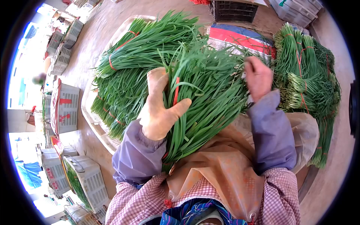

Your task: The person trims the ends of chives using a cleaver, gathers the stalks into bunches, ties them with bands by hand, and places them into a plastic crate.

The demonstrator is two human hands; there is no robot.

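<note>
A large bunch of green Chinese chives [217, 93] lies across my lap, with a red band [176, 91] partly showing around it. My left hand [160, 103], in a tan glove, grips the left side of this bunch, thumb laid over the leaves. At the loose right-hand ends of the leaves is my bare right hand [259, 78], its fingers curled closed. Whatever is between those fingers is too small to make out. Behind my left hand, banded chive bunches [150, 45] are piled in a pale plastic crate [92, 108].
More tied bunches [305, 75] are stacked at the right. A red, white and blue sack [240, 37] lies ahead, near a black crate [234, 12]. Grey-white crates [88, 180] line the left side, some holding greens. A brown apron [221, 165] covers my lap.
</note>
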